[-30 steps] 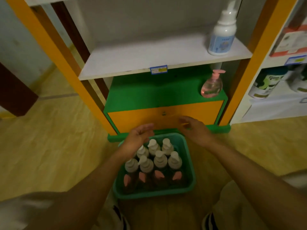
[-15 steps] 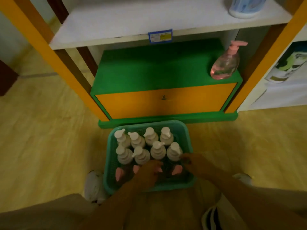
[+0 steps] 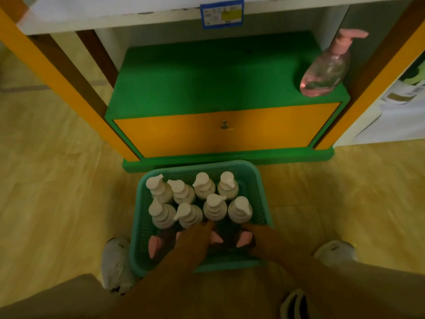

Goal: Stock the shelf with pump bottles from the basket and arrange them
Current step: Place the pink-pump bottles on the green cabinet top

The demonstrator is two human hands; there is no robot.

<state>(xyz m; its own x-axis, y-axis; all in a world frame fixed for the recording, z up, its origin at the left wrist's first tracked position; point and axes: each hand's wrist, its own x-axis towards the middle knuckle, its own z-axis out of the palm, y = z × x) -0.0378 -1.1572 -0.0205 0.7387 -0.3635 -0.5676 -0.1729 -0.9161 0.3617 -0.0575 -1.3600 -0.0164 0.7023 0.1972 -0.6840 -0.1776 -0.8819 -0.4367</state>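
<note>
Dim floor: your left hand (image 3: 195,240) and right hand (image 3: 257,236) are reaching among pink-pump bottles (image 3: 153,246) in basket (image 3: 264,199); grip unclear; you're risking toppling white-pump bottles (image 3: 216,207).

Quick tally: one teal basket (image 3: 262,180) on the floor, 8 white-pump bottles (image 3: 202,187) standing in it, 2 rows of 4. Near row, at least 3 pink pump tops (image 3: 153,246) showing, rest hidden by 2 hands. One pink bottle (image 3: 326,74) on the green shelf (image 3: 207,77). One price tag (image 3: 222,13) up top. 2 shoes (image 3: 115,263).
</note>
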